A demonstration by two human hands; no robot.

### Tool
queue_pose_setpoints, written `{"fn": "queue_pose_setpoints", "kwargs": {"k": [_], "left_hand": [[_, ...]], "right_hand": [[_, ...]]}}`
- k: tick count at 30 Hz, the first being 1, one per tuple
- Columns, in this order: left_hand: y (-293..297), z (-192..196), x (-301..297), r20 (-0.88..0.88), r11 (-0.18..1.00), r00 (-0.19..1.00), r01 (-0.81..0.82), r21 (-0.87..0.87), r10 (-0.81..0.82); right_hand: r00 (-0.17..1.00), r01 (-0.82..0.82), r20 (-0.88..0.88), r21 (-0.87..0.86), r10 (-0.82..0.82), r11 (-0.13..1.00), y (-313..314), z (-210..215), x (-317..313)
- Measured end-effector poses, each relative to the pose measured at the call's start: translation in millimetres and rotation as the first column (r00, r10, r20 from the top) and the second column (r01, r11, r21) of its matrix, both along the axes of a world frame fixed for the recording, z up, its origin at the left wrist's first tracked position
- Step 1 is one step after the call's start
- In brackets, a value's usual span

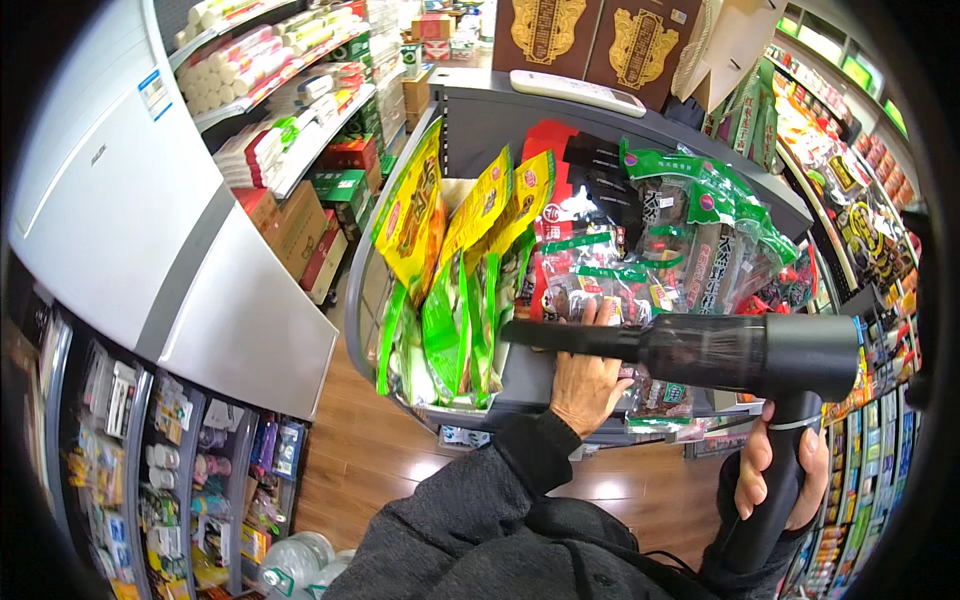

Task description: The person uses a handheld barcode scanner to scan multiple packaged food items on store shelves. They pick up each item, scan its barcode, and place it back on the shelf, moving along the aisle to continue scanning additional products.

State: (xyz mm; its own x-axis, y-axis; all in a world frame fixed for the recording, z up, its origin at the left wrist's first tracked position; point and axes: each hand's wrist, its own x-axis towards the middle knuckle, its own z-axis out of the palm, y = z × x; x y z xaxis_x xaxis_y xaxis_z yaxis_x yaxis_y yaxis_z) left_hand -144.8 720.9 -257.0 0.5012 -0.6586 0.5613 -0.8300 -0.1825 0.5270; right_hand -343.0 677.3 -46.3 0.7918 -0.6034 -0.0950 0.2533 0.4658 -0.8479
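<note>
My right hand (pixel 757 468) is wrapped round the grip of a black handheld vacuum cleaner (pixel 810 355) with a see-through chamber and a long narrow nozzle. The nozzle points left across the front of a dark grey shelf. Beneath the nozzle, my left hand (pixel 585 388) reaches onto the shelf with its fingers stretched out against small clear packets (pixel 590 285) with green tops. Part of that hand is hidden behind the nozzle. Left of it stand yellow-and-green bags (pixel 445 310) in a row. Red and black packages (pixel 575 185) lie behind the packets.
Larger green-topped clear bags (pixel 710 235) fill the shelf's right side. On the back ledge are a white remote-like device (pixel 577 92) and brown boxes with gold emblems (pixel 545 35). A white fridge (pixel 130 200) stands left; stocked shelving (pixel 860 490) curves along the right.
</note>
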Motion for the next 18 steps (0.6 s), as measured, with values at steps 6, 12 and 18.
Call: {"fn": "queue_pose_setpoints", "kwargs": {"k": [6, 12, 18], "left_hand": [[4, 0, 2, -0.058, 0.996, 0.994, 0.088, -0.012, -0.088], [11, -4, 7, -0.042, 0.980, 0.985, 0.168, 0.109, -0.165], [8, 6, 20, -0.014, 0.984, 0.993, -0.117, -0.131, 0.117]], "right_hand": [[0.973, -0.043, -0.232, -0.195, -0.003, 0.980, 14, 34, 48], [0.955, -0.084, -0.295, -0.315, -0.013, 0.945, 27, 44, 76], [0.979, -0.066, -0.202, -0.335, -0.003, 0.940, 33, 43, 64]]}}
